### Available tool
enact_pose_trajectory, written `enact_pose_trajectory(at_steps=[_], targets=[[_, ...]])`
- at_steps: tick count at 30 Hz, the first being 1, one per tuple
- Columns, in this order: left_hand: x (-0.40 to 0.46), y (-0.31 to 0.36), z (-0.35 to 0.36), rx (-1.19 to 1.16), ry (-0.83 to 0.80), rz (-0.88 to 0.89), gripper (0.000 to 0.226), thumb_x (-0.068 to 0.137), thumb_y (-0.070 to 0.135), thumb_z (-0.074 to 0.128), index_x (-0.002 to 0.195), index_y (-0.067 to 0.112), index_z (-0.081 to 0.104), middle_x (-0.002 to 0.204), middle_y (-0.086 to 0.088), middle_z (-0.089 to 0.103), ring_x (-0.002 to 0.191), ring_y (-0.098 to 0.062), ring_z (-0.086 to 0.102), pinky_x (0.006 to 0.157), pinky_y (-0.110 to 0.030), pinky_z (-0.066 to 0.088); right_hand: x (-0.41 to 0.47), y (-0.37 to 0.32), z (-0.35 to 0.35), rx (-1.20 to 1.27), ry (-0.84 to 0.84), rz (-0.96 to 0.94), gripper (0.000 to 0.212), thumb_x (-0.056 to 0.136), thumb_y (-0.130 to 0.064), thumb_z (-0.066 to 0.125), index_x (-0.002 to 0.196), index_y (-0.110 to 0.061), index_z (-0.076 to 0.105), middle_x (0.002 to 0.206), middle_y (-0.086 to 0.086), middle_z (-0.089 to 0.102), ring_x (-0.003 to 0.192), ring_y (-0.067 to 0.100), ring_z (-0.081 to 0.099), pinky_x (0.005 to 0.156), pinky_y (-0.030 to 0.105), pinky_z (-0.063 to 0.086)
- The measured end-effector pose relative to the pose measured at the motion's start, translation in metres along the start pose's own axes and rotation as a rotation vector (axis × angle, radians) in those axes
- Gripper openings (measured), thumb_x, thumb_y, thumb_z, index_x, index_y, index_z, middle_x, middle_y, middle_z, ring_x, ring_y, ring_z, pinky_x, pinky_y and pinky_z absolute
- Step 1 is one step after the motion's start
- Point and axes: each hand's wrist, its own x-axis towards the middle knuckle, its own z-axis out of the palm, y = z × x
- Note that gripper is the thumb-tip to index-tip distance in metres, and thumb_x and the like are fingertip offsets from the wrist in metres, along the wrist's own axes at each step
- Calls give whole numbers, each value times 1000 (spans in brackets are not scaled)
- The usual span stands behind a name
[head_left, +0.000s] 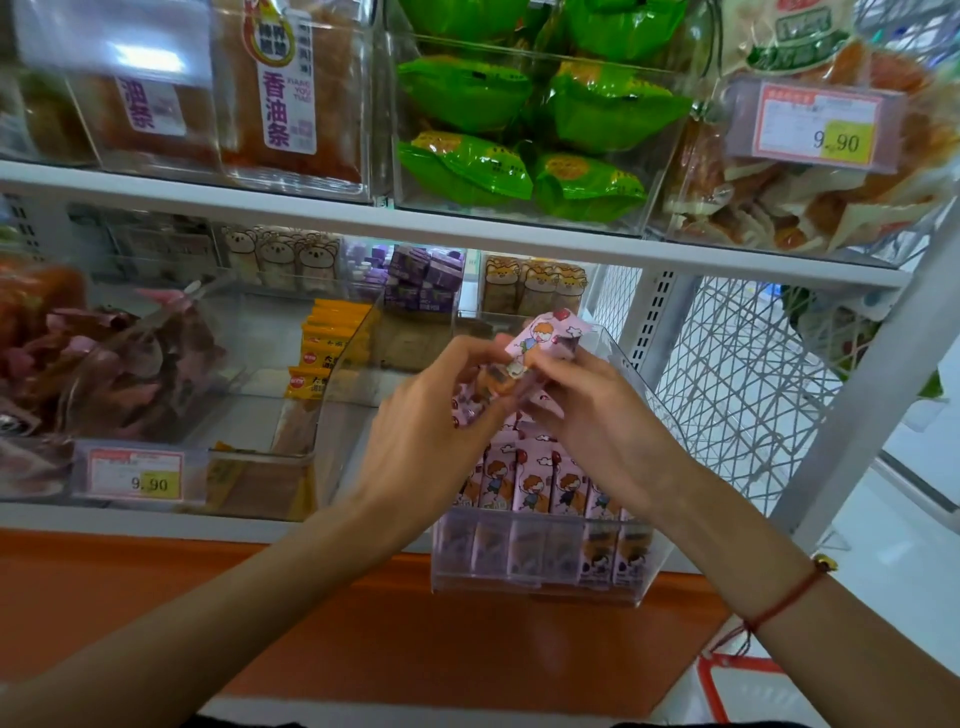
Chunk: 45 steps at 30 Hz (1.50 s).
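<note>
Both hands are up together here: the left hand (436, 421) has its fingers curled round the lower end of a pink snack packet (540, 335), while the right hand (602, 415) pinches it from the other side. The packet sits just above the fingertips. Directly beneath both wrists is the clear bin (535, 584) of matching packets (535, 483). It looks light, crinkly and slick, probably crushable, so take it by the sealed ends.
</note>
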Motion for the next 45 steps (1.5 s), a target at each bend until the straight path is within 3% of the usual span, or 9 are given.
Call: enact_pose_trajectory(at_steps=[5, 11, 17, 20, 25, 29, 35, 39, 45], targets=[[2, -3, 2, 106, 45, 69, 40, 82, 27, 72, 118, 30, 56, 123, 18, 53, 116, -1, 50, 94, -21, 43, 0, 8, 2, -166, 221, -79, 30, 76, -30, 72, 102, -19, 64, 98, 0, 73, 99, 19, 68, 87, 41, 55], [4, 1, 1, -47, 3, -22, 41, 87, 38, 60, 126, 29, 53, 108, 23, 61, 101, 6, 58, 81, -13, 50, -1, 4, -1, -269, 198, -114, 43, 75, -38, 68, 116, -24, 63, 106, 0, 71, 98, 16, 68, 81, 36, 56], [9, 7, -2, -456, -252, -298, 18, 95, 30, 51, 89, 34, 67, 87, 8, 74, 80, -3, 69, 62, -10, 51, -3, -1, -6, -207, 192, 34, 33, 84, -35, 66, 104, -9, 67, 79, 1, 72, 74, 12, 68, 60, 18, 51], [10, 4, -2, -503, -262, -388, 17, 93, 30, 54, 94, 26, 71, 91, 2, 74, 84, -8, 69, 61, -11, 51, -3, -2, -5, -189, 181, 59, 34, 85, -35, 65, 105, -8, 66, 82, 2, 71, 76, 13, 67, 60, 19, 51], [13, 1, -9, -296, -185, -122, 33, 86, 15, 64, 118, 19, 57, 105, 16, 65, 98, 7, 61, 79, -5, 47, -4, -3, -7, -229, 78, -98, 39, 86, -14, 65, 121, -30, 57, 113, 5, 67, 106, 19, 64, 88, 35, 52], [11, -2, -13, -150, -103, 42, 34, 85, 3, 65, 112, 19, 53, 106, 19, 59, 104, 8, 57, 88, -7, 43, -8, -4, -7, -311, -38, -257, 39, 79, 1, 69, 105, -27, 61, 112, -3, 67, 111, 12, 60, 101, 41, 45], [10, -3, -11, -209, -135, -6, 36, 86, 12, 65, 116, 26, 52, 112, 18, 61, 106, 5, 59, 88, -10, 46, -7, -2, -8, -339, 9, -222, 52, 77, -7, 71, 120, -31, 56, 118, -3, 65, 114, 11, 59, 99, 46, 48], [12, -1, -8, -379, -15, -146, 25, 84, 21, 66, 103, 29, 53, 102, 14, 65, 90, 6, 66, 70, -7, 50, -8, 2, -4, -458, 67, -225, 77, 66, -33, 77, 133, -37, 39, 125, -7, 57, 116, 8, 56, 96, 40, 50], [12, -3, -9, -501, -20, -282, 60, 73, 39, 70, 126, 23, 46, 115, 13, 62, 97, 5, 64, 75, -14, 55, -7, 6, 0, -431, 91, -249, 31, 78, -28, 69, 107, -29, 57, 106, -6, 67, 93, 8, 67, 72, 27, 58]])
